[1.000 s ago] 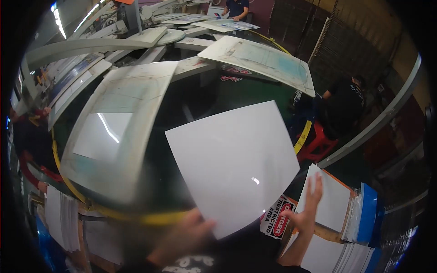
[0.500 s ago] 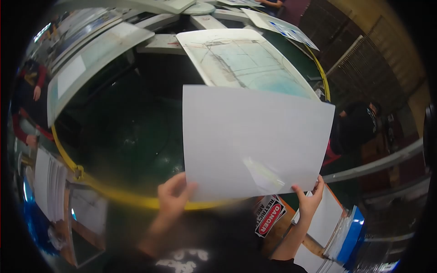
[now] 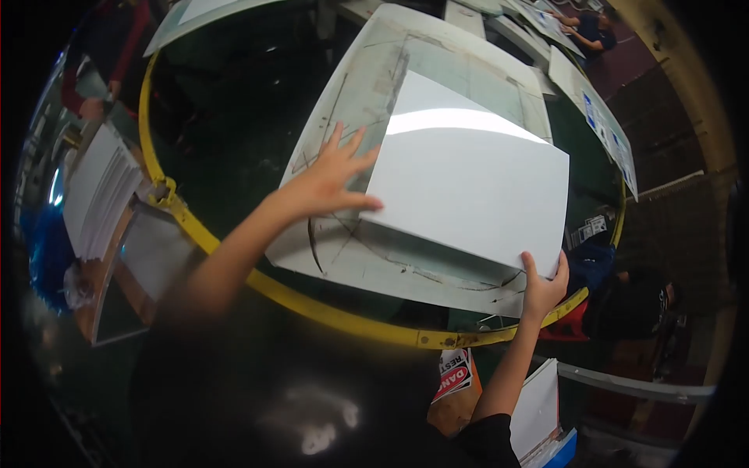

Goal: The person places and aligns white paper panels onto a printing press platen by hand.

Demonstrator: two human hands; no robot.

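Our left hand (image 3: 326,181) lies spread flat, fingers (image 3: 353,147) open, on the sheet (image 3: 472,183) at its left edge, while our right hand (image 3: 544,285) pinches its near right corner. The sheet, held up in the air before, now rests over the platen (image 3: 351,101).

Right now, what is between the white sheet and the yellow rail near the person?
In the head view, the marked-up board under the white sheet fills most of that stretch, then a dark gap before the yellow rail.
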